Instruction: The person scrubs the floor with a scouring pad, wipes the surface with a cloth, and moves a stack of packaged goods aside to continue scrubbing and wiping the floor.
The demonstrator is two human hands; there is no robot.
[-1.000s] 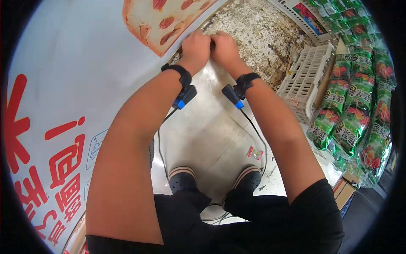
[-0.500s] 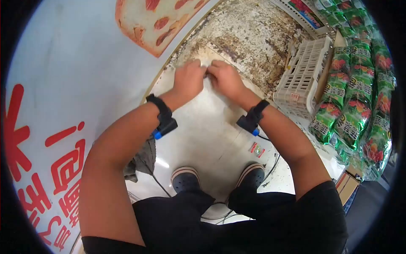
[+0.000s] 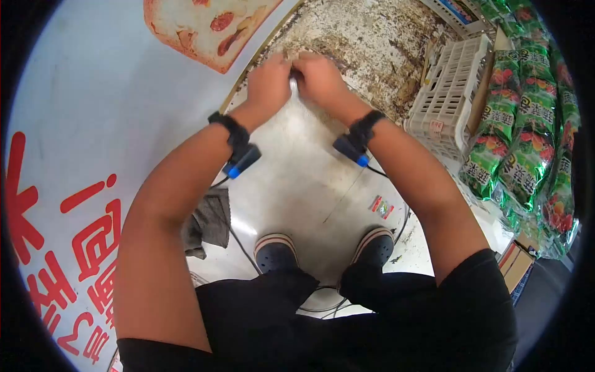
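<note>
Left hand [image 3: 268,88] and right hand [image 3: 322,85] are close together, fingers curled inward; whether they touch or grip anything cannot be determined. A stained patch [image 3: 378,46] lies just beyond them, a panel [image 3: 93,105] to their left, a crate [image 3: 447,93] and packets [image 3: 528,155] to their right. Nearer the body lies a cable [image 3: 245,251]. Judged risks: grime causing a slip, slack cable snagging a shoe [image 3: 275,255]. Fingertips are obscured; the frame cuts off the panel.
</note>
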